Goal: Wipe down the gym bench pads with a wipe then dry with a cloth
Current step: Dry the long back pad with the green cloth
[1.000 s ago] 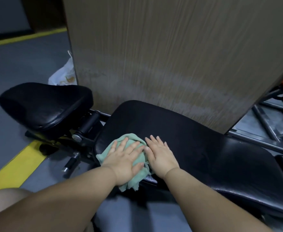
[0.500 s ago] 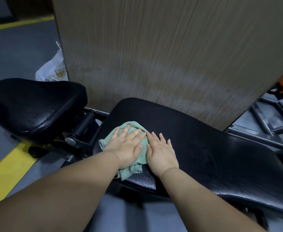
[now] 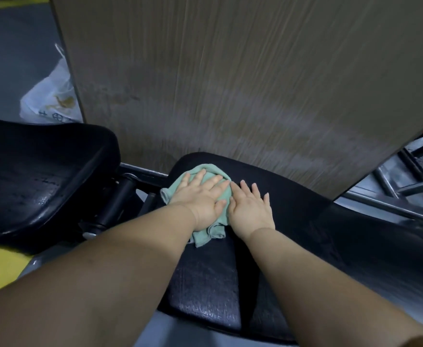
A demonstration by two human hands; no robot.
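Green cloth (image 3: 205, 196) under flat left hand (image 3: 203, 199) fingers, right hand (image 3: 250, 209) flat beside, black bench pad (image 3: 305, 221)

one camera sits on my head, looking forward and steeply down. it is wide-angle, so straight edges bow near the borders. it hangs close over the surface (image 3: 305, 221), with my left hand (image 3: 200, 196) and right hand (image 3: 250, 209) just above mid-frame. a panel (image 3: 230, 83) fills the top, the seat (image 3: 42, 171) lies at left, and floor (image 3: 10, 58) shows in the top-left corner.
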